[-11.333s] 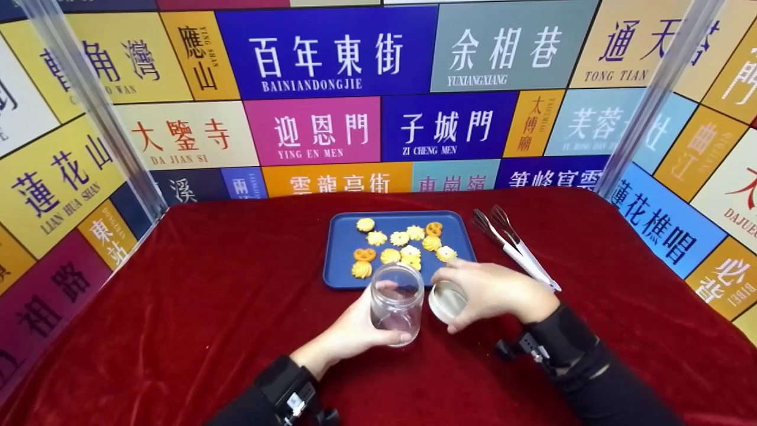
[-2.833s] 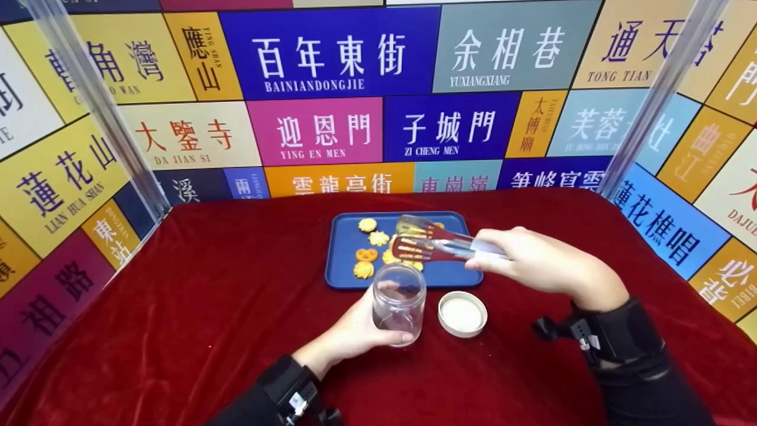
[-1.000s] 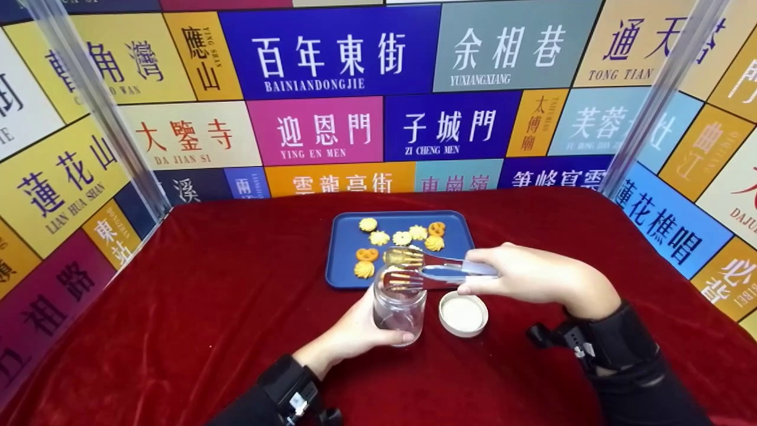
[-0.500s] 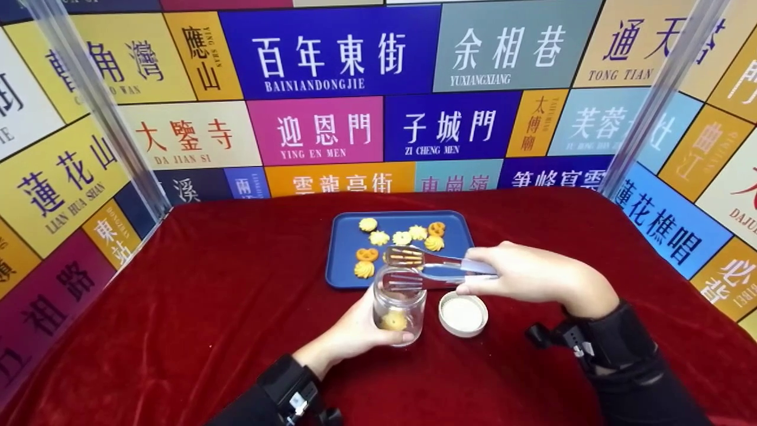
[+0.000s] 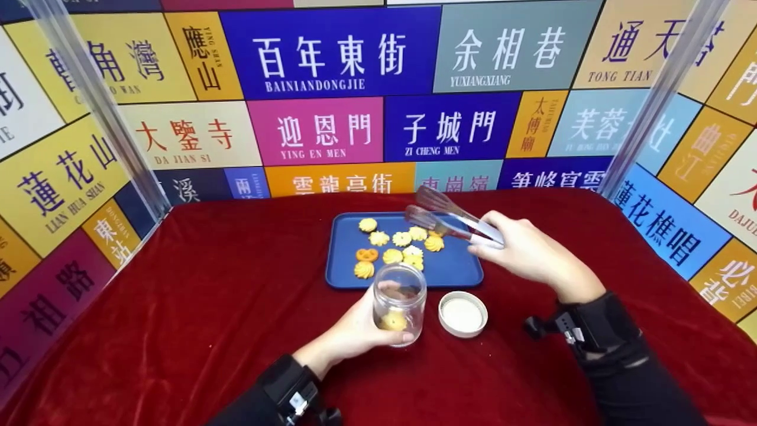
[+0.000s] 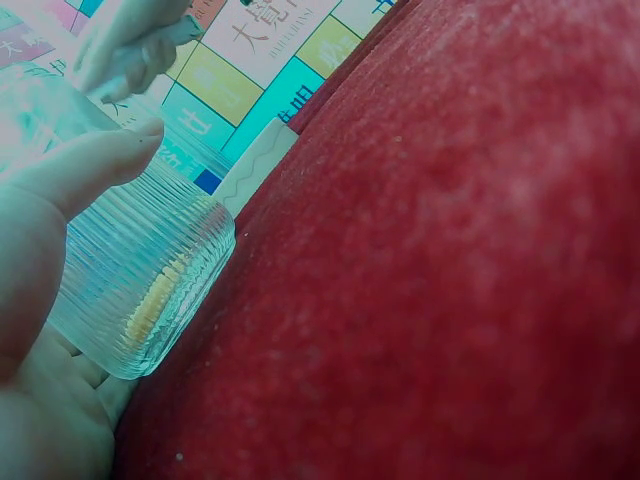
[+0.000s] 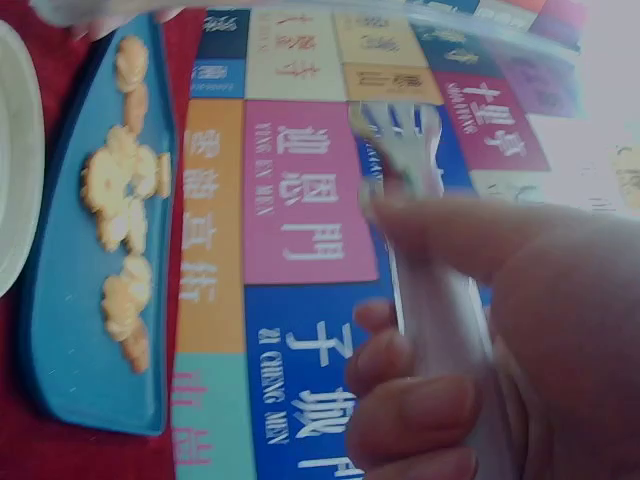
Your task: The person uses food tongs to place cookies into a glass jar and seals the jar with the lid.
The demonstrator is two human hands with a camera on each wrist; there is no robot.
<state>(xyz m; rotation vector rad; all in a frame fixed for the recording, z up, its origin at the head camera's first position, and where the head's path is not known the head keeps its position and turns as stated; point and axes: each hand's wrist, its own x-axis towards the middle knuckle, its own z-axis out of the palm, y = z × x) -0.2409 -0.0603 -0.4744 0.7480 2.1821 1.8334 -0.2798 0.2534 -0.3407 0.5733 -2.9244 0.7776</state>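
Observation:
My left hand (image 5: pixel 349 331) grips a clear glass jar (image 5: pixel 411 305) on the cloth in front of the tray, its mouth uncovered. A yellow cookie (image 5: pixel 393 321) lies at the bottom of the jar; in the left wrist view it shows through the ribbed wall. My right hand (image 5: pixel 526 251) holds tongs (image 5: pixel 458 222) by their white handles, raised over the tray's back right part. Their slotted ends are apart, with nothing visible between them. On the blue tray (image 5: pixel 345 234) lie several flower-shaped cookies (image 5: pixel 393 255) and pretzel-shaped ones (image 5: pixel 366 254).
Right of the jar, a round pale lid (image 5: pixel 463 315) lies on the red cloth (image 5: pixel 236 307) with its hollow side up. Clear upright posts (image 5: pixel 127 142) stand at the back corners, before a wall of coloured signs (image 5: pixel 328 53).
Earlier my right hand set down the lid and took up the tongs. A cookie dropped from the tongs into the jar; since then the tongs have lifted away, back over the tray.

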